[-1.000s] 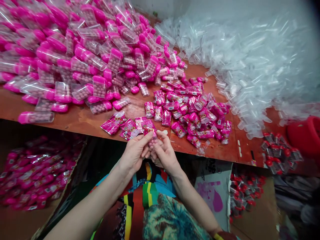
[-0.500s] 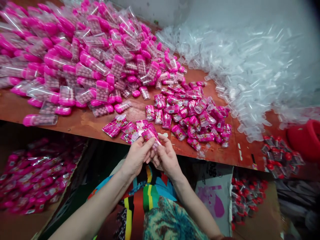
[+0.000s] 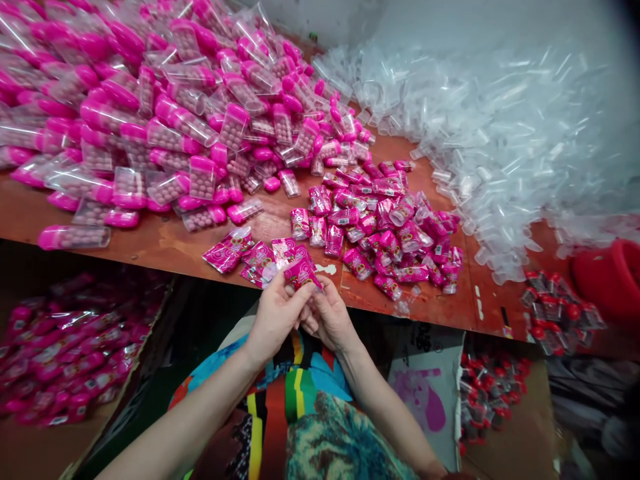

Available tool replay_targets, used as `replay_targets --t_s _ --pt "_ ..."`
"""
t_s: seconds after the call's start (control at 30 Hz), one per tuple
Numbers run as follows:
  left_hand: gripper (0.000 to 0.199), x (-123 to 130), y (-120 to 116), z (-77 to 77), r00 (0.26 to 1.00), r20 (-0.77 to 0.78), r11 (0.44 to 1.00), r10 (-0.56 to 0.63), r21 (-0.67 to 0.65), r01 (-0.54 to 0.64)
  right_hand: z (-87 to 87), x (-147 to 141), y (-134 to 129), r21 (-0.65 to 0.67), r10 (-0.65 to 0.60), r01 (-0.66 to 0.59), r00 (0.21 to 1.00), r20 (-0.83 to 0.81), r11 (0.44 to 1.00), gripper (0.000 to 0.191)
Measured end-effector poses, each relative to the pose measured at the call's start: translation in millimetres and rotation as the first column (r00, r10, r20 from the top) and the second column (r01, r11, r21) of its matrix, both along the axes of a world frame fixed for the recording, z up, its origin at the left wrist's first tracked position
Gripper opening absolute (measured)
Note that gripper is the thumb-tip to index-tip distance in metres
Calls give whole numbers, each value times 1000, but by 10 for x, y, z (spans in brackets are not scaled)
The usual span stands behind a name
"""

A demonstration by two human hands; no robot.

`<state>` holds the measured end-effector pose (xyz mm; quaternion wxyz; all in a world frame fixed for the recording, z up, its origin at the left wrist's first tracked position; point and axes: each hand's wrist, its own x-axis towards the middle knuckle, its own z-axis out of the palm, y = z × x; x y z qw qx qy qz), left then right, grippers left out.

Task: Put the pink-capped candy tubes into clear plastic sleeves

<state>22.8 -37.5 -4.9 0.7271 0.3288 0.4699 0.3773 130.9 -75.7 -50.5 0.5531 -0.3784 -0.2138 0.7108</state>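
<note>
A pink printed wrapper (image 3: 301, 272) is held between my two hands near the table's front edge. My left hand (image 3: 276, 312) pinches its lower left side. My right hand (image 3: 331, 313) has its fingers closed at the wrapper's lower right corner. The fingertips of both hands meet, and what lies beneath them is hidden. Flat pink wrappers (image 3: 227, 251) lie on the table just left of and behind my hands. To the right is a heap of small pink-wrapped bottles (image 3: 410, 237).
Pink-capped bottles of beads (image 3: 200, 127) cover the table's back left. Clear empty containers (image 3: 475, 133) are heaped at the right, near a red tub (image 3: 607, 277). Below the table are a box of pink-wrapped items (image 3: 75, 360) and red-capped containers (image 3: 493, 393).
The held wrapper now shows more of its face above my fingers. My fingers have shifted slightly around it, and the view has moved a little.
</note>
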Motion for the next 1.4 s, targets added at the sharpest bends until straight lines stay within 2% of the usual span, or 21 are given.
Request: replay_targets --t_s 0.17,0.37,0.63,0.93,1.03,1.13,1.23,1.3,1.33,1.4 --pt "29 -39 56 64 999 39 998 -10 -56 13 52 53 -30 21 18 -19 998 67 1000 46" --pt "30 -47 38 46 996 88 993 -28 -109 38 43 91 -105 -2 94 -94 995 32 996 61" --pt "27 17 -46 41 1000 -8 999 -17 -29 17 -96 70 -120 3 33 -33 999 27 999 50" --pt "30 52 -24 -56 999 -27 999 -19 -34 18 -57 6 -79 -39 -9 12 998 55 999 39" --pt "29 34 -24 -68 1000 -16 1000 8 -17 -8 42 22 29 -60 16 -13 999 49 998 33" --pt "40 -19 -33 -39 996 1 996 85 8 -85 281 202 287 -66 22 -15 994 106 998 26" --pt "44 -83 -34 -29 989 -11 989 150 20 -149 590 486 611 25 -136 134 964 227 991 16" --pt "43 -113 -23 -49 983 -31 983 182 7 -182 723 606 765 128 -247 216 913 326 968 24" --pt "43 -121 -14 -65 981 -37 981 192 -4 -192 743 617 805 171 -258 205 879 401 964 27" --pt "45 -127 8 -99 979 -48 980 198 -20 -199 679 537 809 231 -210 79 752 624 970 32"
